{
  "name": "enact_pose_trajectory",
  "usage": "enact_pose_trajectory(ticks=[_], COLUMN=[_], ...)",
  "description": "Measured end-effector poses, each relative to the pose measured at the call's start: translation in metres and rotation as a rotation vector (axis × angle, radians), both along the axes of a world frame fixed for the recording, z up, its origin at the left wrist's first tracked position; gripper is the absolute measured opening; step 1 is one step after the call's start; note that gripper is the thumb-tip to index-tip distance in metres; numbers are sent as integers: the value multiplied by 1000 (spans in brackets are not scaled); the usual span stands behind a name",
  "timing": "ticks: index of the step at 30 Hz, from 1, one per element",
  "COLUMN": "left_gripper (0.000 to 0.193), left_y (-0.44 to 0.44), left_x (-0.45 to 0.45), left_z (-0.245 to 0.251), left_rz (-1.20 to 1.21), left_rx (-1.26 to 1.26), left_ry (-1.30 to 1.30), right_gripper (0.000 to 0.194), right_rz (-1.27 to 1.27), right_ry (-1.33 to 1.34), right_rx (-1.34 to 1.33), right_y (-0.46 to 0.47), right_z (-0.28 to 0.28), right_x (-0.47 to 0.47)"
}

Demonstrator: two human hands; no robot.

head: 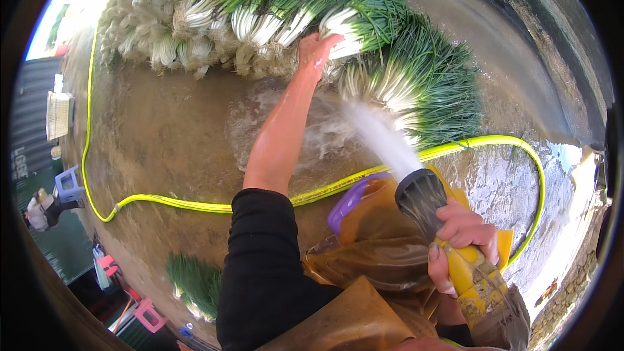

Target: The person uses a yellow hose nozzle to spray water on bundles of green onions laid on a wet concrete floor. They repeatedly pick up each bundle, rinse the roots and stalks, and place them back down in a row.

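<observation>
My left hand (312, 52) is closed around the white stem end of a bunch of scallions (353, 29) at the edge of a long pile. In my right hand (463, 236) is a yellow and black hose nozzle (421, 197), pointing up and left. A thick white jet of water (378, 134) shoots from it towards the root ends of the scallions (434, 83) lying on the wet ground, and splashes beyond them. Whether the jet touches the held bunch is hard to tell.
A stacked scallion pile (195, 14) stretches along the top left. A yellow-green hose (180, 203) curves across the muddy ground (161, 136). More scallions (195, 282) lie lower left, near a pink stool (149, 315). A person (41, 212) is by a blue-grey stool (68, 185).
</observation>
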State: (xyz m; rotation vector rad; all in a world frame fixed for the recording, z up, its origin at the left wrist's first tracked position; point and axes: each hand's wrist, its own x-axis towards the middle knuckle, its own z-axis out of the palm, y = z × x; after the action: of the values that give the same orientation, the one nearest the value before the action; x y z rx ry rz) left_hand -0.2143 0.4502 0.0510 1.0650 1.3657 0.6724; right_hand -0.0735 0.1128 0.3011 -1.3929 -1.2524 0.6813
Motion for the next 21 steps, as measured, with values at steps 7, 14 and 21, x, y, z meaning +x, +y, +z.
enact_pose_trajectory(ticks=[7, 14, 21], left_gripper=[56, 46, 31], left_y=[-5, -61, -1], left_x=[23, 20, 93], left_z=[-26, -72, 99], left_rz=[215, 115, -4], left_rx=[-192, -257, 155], left_ry=[-741, -541, -430], right_gripper=[40, 33, 31], right_rz=[-18, -73, -107], right_ry=[-29, -12, -58], right_rx=[174, 211, 162], right_y=[28, 16, -25], right_z=[19, 19, 28], right_x=[-1, -8, -2])
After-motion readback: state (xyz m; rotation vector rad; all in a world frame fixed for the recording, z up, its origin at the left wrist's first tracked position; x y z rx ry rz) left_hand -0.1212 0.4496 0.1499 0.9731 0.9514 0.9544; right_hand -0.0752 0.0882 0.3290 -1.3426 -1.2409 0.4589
